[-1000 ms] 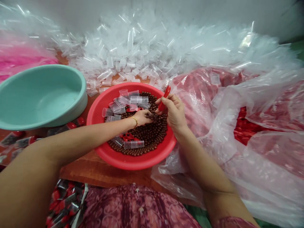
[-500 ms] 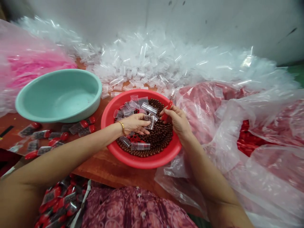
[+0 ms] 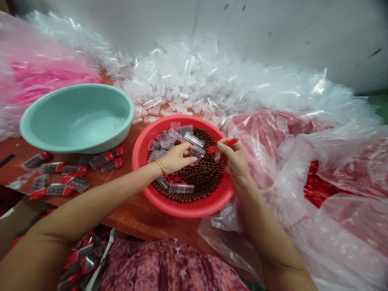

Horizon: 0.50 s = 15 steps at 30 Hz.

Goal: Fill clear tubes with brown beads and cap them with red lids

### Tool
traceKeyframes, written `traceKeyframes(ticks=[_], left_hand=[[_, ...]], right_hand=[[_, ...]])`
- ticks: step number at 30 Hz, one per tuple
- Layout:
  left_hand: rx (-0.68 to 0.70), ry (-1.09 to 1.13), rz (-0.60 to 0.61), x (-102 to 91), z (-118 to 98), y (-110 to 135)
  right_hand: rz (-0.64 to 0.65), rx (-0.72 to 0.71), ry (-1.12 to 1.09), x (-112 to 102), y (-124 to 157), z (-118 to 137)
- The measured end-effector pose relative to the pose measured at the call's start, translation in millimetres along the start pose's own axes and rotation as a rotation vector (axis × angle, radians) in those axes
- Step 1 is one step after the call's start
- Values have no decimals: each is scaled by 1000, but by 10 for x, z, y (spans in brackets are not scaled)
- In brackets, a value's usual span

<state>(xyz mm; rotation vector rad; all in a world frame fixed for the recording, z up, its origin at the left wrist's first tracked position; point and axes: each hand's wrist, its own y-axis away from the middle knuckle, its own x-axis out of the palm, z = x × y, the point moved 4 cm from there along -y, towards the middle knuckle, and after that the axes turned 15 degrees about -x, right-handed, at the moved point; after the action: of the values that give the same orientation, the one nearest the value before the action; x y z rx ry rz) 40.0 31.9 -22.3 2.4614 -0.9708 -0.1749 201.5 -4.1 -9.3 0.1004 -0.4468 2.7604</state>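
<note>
My left hand, a gold bracelet at its wrist, is closed on a clear plastic tube that has dark balls inside. It is over a red basin of small brown balls. My right hand, at the basin's right rim, pinches a red plastic cap with a long narrow end. The cap and the tube are apart. Empty clear tubes lie on the balls, mostly at the basin's back left. Some red pieces sit beside my left wrist.
A turquoise basin stands at left, with filled red-capped tubes before it. Clear tubes are heaped along the wall. Plastic bags with red pieces lie at right. More filled tubes are below the table edge.
My left hand has turned and closed around the tube, whose dark contents now show. The red cap in my right hand has tipped from near upright to nearly level. The view has shifted slightly.
</note>
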Motion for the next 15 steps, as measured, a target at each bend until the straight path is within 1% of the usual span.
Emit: traceKeyframes(ticks=[1,3,5,6,9,12,15], left_hand=[[41,15,28,18,-7,0],[62,40,127,74,-8,6],[60,78,199,114,-13,22],[66,98,209,120,-20,30],[98,114,169,101,-41,47],[125,21,109,79,-52,65],[151,-70,88,82,-61,91]], right_hand=[[-28,-31,-5,-8,6,14],[-52,-96,1,-13,24,42],[-11,-177,54,6,51,74],[25,-217,100,21,66,88],[110,-295,221,55,110,111],[167,-348,257,73,129,115],[193,-417,307,79,133,128]])
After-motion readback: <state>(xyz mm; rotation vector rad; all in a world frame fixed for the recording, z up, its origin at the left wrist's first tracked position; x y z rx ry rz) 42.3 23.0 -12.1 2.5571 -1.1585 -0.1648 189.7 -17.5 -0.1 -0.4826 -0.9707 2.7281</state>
